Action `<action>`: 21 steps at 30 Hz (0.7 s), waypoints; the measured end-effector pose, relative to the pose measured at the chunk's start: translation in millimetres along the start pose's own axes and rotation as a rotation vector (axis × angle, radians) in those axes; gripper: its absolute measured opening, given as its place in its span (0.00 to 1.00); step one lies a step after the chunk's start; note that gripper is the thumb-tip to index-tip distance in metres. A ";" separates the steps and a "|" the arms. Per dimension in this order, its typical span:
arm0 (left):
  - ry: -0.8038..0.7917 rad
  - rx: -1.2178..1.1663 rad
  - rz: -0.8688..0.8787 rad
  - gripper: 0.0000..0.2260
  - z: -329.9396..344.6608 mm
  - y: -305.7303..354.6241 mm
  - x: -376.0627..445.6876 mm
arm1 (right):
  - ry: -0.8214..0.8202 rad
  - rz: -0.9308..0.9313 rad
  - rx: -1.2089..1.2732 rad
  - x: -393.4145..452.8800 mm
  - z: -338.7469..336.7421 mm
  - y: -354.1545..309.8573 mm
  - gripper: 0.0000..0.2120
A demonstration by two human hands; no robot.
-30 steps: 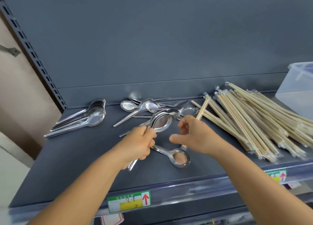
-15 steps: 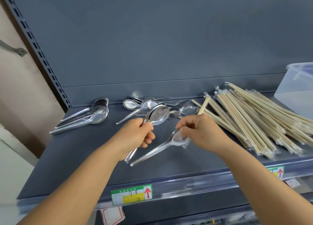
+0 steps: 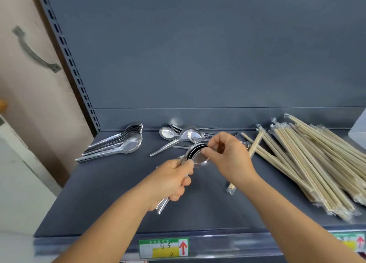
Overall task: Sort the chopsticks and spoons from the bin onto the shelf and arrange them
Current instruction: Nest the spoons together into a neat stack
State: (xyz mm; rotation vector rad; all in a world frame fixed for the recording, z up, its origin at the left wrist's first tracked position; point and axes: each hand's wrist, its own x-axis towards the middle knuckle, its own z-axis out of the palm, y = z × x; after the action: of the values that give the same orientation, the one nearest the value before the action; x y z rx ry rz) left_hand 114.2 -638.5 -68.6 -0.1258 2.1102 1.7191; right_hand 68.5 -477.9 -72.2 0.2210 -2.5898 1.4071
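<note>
- Shelf (image 3: 118,203): dark grey, with a price strip along its front edge. All the sorting is happening on it.
- Chopstick pile (image 3: 316,163): wrapped pairs fanned over the right side, too many and too overlapped to count. One stray wrapped pair (image 3: 255,144) lies crosswise at the pile's left edge, partly under my right wrist.
- Bin (image 3: 359,130): only a pale corner shows at far right.
- Nested spoon stack (image 3: 118,146): at back left, handles pointing left. Several spoons; exact count not readable.
- Loose spoons (image 3: 178,136): a tangle at back centre, perhaps five or six, bowls and handles crossing.
- Left hand (image 3: 170,185): clenched round the handles of the spoon bundle (image 3: 195,154), a few spoons nested, bowls up, held above the shelf.
- Right hand (image 3: 229,158): fingertips pinching at the bundle's bowls, seating a spoon into the nest.
- Step, as I judge it: stacking spoons, about midway. Next move calls for squaring the bowls, then reaching for another loose spoon.
</note>
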 end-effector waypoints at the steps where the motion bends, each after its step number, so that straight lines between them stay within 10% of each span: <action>1: 0.018 0.008 0.004 0.11 -1.8 -1.6 0.9 | -0.009 -0.005 -0.009 2.8 1.7 0.1 0.08; 13: 0.286 -0.073 0.025 0.09 -31.4 -7.1 25.0 | -0.131 -0.033 -0.654 49.7 13.2 28.6 0.18; 21: 0.304 -0.080 0.020 0.08 -39.7 -3.0 35.6 | -0.169 0.006 -0.427 59.7 15.3 33.1 0.05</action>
State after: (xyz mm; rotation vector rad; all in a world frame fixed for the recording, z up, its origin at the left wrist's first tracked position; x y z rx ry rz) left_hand 72.5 -670.4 -78.4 -0.4144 2.2572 1.8976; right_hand 1.8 -475.4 -93.4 0.2768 -2.9506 0.8344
